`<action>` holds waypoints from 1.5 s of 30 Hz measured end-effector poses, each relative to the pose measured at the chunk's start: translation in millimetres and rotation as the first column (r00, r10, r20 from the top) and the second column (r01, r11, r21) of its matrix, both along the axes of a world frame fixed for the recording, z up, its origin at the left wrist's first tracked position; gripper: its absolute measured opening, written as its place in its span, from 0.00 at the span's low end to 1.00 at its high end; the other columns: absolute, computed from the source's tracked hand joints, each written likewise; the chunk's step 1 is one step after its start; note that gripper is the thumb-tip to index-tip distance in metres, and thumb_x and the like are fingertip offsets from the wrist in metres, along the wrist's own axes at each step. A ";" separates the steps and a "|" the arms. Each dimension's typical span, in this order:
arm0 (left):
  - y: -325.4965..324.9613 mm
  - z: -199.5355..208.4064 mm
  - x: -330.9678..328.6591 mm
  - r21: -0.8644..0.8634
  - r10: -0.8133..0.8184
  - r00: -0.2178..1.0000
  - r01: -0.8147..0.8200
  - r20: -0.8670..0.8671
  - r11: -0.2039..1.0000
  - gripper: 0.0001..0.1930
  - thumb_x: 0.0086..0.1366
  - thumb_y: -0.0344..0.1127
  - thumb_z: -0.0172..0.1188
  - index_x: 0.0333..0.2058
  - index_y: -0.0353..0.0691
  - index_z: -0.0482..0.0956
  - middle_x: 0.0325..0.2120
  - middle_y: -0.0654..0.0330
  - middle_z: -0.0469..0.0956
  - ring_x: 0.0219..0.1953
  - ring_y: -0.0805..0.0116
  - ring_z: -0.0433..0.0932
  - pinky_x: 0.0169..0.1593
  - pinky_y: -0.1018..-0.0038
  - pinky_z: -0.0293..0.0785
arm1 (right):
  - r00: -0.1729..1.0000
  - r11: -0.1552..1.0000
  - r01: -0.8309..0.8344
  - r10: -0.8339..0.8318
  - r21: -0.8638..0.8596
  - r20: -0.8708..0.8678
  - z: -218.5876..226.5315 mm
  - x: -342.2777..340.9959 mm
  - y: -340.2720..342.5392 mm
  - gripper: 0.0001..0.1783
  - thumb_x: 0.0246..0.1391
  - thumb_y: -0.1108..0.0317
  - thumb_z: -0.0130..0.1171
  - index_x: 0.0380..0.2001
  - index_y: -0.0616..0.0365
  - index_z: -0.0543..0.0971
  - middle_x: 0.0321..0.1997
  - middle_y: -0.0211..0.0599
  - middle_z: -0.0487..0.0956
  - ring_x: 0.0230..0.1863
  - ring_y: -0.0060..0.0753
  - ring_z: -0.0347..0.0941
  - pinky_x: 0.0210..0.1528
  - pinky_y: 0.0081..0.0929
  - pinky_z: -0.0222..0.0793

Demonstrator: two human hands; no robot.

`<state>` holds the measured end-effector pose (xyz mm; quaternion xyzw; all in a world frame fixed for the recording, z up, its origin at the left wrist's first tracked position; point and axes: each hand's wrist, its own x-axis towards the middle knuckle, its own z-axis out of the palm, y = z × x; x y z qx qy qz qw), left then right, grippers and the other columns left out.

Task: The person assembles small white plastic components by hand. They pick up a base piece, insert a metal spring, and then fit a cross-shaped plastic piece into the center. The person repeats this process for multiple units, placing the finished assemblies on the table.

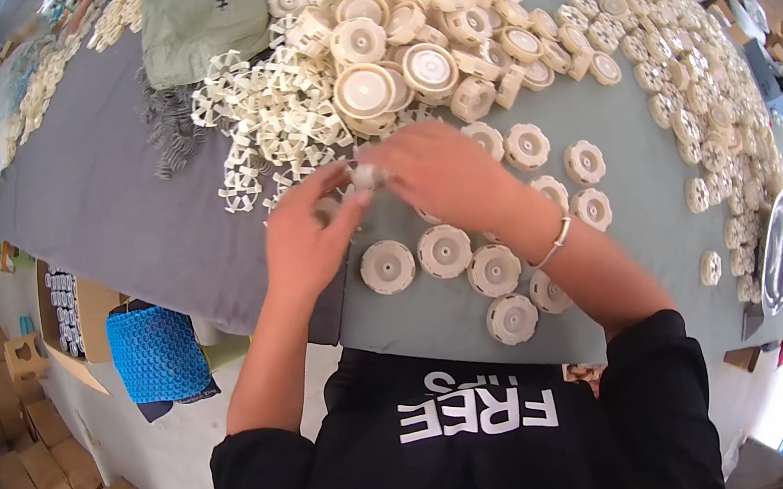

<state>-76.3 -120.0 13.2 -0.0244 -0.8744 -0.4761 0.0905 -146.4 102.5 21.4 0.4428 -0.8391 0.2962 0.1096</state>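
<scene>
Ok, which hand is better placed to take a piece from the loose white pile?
Probably the left hand: it sits beside the small white pieces, while the right hand lies mostly before the heaped cream wheels. Both seem busy with a small pale part.

1 wide fisheye view from head height looks down and forward over the nearby table (658,217).

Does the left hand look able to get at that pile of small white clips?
Probably yes: the left hand is close beside the pile of small white clips, and nothing seems to stand between them.
</scene>
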 end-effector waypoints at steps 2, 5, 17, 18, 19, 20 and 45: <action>-1.5 13.0 19.3 0.256 0.057 0.998 -0.057 0.005 0.965 0.22 0.70 0.50 0.66 0.49 0.36 0.85 0.40 0.56 0.86 0.44 0.59 0.83 0.49 0.66 0.79 | 0.984 0.969 0.131 -0.102 -0.210 0.146 34.3 14.3 29.5 0.21 0.60 0.70 0.66 0.57 0.54 0.80 0.54 0.40 0.83 0.49 0.42 0.81 0.53 0.35 0.77; -24.7 11.6 71.9 0.699 -0.056 0.994 -0.023 0.091 0.715 0.19 0.78 0.46 0.55 0.47 0.33 0.84 0.45 0.55 0.83 0.46 0.63 0.81 0.49 0.69 0.79 | 0.888 0.905 0.352 -0.242 -0.238 0.392 59.5 62.6 127.7 0.18 0.65 0.72 0.63 0.58 0.59 0.79 0.52 0.36 0.83 0.50 0.29 0.80 0.53 0.27 0.75; 112.3 2.6 110.4 0.937 -0.876 0.459 -0.349 0.146 -0.027 0.26 0.84 0.52 0.40 0.63 0.36 0.71 0.57 0.51 0.78 0.63 0.58 0.78 0.64 0.55 0.80 | 0.614 0.606 0.789 -0.786 -0.102 0.075 -29.1 222.5 177.2 0.24 0.55 0.65 0.74 0.55 0.57 0.82 0.59 0.47 0.80 0.58 0.51 0.76 0.62 0.48 0.72; 121.7 3.5 112.5 0.937 -0.859 0.413 -0.294 0.301 0.188 0.32 0.83 0.57 0.37 0.68 0.36 0.66 0.62 0.48 0.75 0.65 0.54 0.76 0.65 0.51 0.78 | 0.661 0.631 0.750 -0.728 -0.198 0.183 -18.8 225.4 169.4 0.28 0.52 0.63 0.76 0.57 0.55 0.82 0.62 0.45 0.78 0.60 0.53 0.74 0.63 0.49 0.71; 133.8 6.3 116.5 0.926 -0.839 0.423 -0.303 0.344 0.227 0.32 0.84 0.57 0.36 0.69 0.36 0.65 0.63 0.49 0.74 0.66 0.55 0.75 0.67 0.51 0.76 | 0.800 0.781 0.587 -0.521 -0.212 0.296 0.1 224.2 156.5 0.34 0.49 0.61 0.79 0.59 0.55 0.81 0.63 0.46 0.77 0.61 0.54 0.74 0.63 0.49 0.71; 146.0 11.2 122.0 0.912 -0.812 0.437 -0.312 0.388 0.268 0.32 0.84 0.57 0.36 0.69 0.36 0.64 0.63 0.50 0.74 0.66 0.55 0.75 0.68 0.51 0.75 | 0.877 0.885 0.390 -0.272 -0.255 0.396 13.7 221.9 142.3 0.39 0.45 0.60 0.81 0.62 0.55 0.79 0.65 0.47 0.76 0.61 0.55 0.73 0.63 0.49 0.71; 263.3 7.6 -46.2 -0.547 -0.806 0.559 0.619 -0.197 0.563 0.31 0.68 0.45 0.66 0.66 0.41 0.72 0.72 0.48 0.63 0.77 0.48 0.56 0.78 0.41 0.47 | 0.747 0.747 0.663 -0.664 0.051 0.016 -37.2 -120.8 306.6 0.29 0.57 0.61 0.71 0.62 0.49 0.78 0.62 0.47 0.79 0.66 0.56 0.70 0.67 0.49 0.69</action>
